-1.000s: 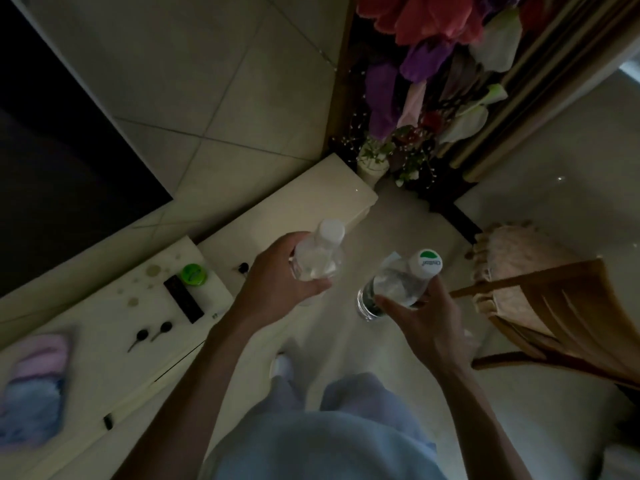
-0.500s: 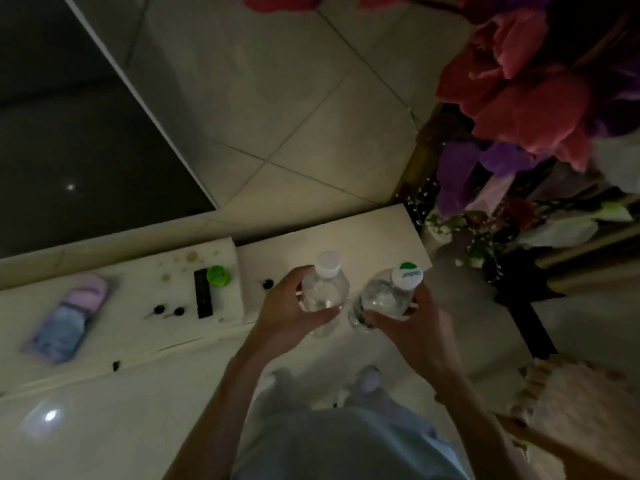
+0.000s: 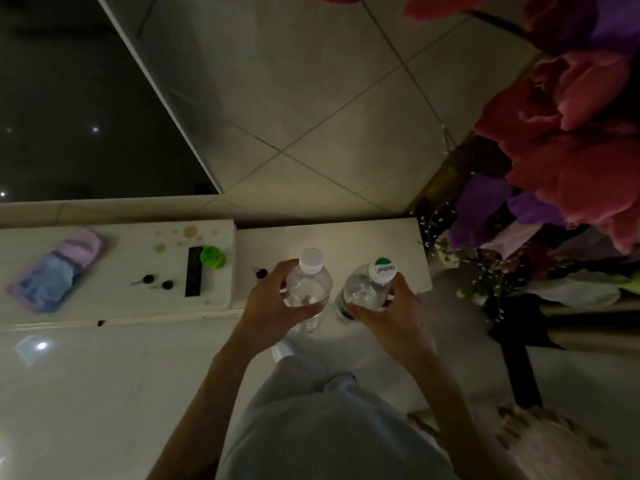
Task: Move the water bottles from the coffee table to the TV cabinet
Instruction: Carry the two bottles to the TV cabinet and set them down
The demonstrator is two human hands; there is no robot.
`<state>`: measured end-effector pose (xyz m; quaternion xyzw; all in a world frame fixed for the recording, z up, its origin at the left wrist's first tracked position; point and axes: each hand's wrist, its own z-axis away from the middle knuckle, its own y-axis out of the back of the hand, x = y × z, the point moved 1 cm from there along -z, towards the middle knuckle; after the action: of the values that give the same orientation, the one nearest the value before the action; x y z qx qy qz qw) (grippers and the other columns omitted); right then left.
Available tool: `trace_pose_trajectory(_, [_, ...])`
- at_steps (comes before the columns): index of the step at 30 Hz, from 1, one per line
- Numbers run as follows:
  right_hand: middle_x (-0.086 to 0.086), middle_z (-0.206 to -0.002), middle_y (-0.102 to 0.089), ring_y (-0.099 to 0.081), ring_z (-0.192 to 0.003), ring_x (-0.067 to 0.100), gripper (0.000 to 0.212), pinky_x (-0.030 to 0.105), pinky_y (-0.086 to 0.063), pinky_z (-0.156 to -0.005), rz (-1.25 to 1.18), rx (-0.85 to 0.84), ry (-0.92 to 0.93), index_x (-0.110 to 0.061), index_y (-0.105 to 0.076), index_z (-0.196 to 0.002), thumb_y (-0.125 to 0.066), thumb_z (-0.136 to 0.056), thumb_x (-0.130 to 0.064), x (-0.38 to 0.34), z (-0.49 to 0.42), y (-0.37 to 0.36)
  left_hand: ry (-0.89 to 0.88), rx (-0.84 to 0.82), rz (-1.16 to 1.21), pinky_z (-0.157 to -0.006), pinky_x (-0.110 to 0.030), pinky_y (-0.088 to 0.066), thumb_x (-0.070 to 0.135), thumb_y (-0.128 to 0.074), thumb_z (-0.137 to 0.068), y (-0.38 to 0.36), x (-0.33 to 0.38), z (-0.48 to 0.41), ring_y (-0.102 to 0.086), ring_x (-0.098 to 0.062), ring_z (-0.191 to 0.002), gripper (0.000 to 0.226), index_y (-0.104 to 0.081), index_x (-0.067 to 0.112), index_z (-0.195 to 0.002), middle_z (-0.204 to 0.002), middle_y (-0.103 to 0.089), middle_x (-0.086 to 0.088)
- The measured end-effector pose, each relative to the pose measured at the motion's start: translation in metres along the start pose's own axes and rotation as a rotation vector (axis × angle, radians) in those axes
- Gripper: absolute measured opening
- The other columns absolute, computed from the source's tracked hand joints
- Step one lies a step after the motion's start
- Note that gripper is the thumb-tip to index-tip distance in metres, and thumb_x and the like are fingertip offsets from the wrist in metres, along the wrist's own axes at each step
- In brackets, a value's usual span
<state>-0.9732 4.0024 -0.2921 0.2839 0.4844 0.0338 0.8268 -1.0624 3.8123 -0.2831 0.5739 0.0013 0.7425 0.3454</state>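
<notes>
I hold two clear plastic water bottles side by side above the front edge of the white TV cabinet [image 3: 349, 242]. My left hand [image 3: 268, 308] grips the bottle with the plain white cap [image 3: 309, 284]. My right hand [image 3: 389, 315] grips the bottle with the green-and-white cap [image 3: 365, 289], which tilts slightly to the right. Both bottles hang in the air over the cabinet's right section, near its front edge. The room is dim.
On the cabinet's left section lie a purple-blue pouch [image 3: 57, 270], a black remote [image 3: 194, 271], a green round lid [image 3: 212, 256] and small dark keys [image 3: 157, 282]. A dark TV screen [image 3: 79, 109] stands at upper left. Large red and purple artificial flowers [image 3: 561, 150] crowd the right side.
I have stepped closer to the cabinet, which now lies square in front of me. Both hands with their bottles have moved forward over its right section.
</notes>
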Motion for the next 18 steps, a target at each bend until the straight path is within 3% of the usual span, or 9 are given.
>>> trace_pose_trajectory(6, [-0.015, -0.111, -0.058, -0.058, -0.104, 0.007, 0.065, 0.029, -0.052, -0.090, 0.104, -0.057, -0.041, -0.035, -0.047, -0.117, -0.085, -0.064, -0.039, 0.011, -0.046, -0.021, 0.071, -0.032, -0.035, -0.086, -0.019, -0.049, 0.031, -0.088, -0.065, -0.004, -0.037, -0.050, -0.058, -0.009, -0.102, 0.074, -0.049, 0.026, -0.128, -0.112, -0.057, 0.012])
trace_pose_trajectory(10, [-0.014, -0.112, -0.059, -0.058, -0.103, 0.003, 0.062, 0.024, -0.048, -0.092, 0.119, -0.107, -0.054, -0.031, -0.050, -0.119, -0.085, -0.068, -0.036, 0.031, -0.081, -0.040, 0.145, -0.015, -0.063, -0.089, -0.028, -0.048, 0.033, -0.088, -0.064, -0.025, -0.069, -0.084, -0.057, -0.012, -0.102, 0.076, -0.049, 0.024, -0.129, -0.113, -0.059, 0.008])
trace_pose_trajectory(13, [-0.011, -0.112, -0.062, -0.059, -0.102, 0.005, 0.066, 0.025, -0.051, -0.090, 0.188, -0.142, -0.064, -0.024, -0.052, -0.123, -0.084, -0.067, -0.039, 0.059, -0.111, -0.059, 0.166, 0.003, -0.064, -0.085, -0.022, -0.042, 0.029, -0.087, -0.066, -0.044, -0.097, -0.101, -0.054, -0.008, -0.100, 0.074, -0.048, 0.022, -0.129, -0.121, -0.062, 0.003])
trace_pose_trajectory(18, [-0.009, -0.115, -0.065, -0.062, -0.105, 0.006, 0.074, 0.031, -0.054, -0.092, 0.237, -0.244, -0.090, -0.024, -0.053, -0.123, -0.086, -0.061, -0.047, 0.124, -0.162, -0.092, 0.255, 0.075, -0.095, -0.084, -0.024, -0.043, 0.024, -0.084, -0.070, -0.085, -0.160, -0.127, -0.054, -0.010, -0.099, 0.069, -0.048, 0.019, -0.128, -0.122, -0.063, -0.001])
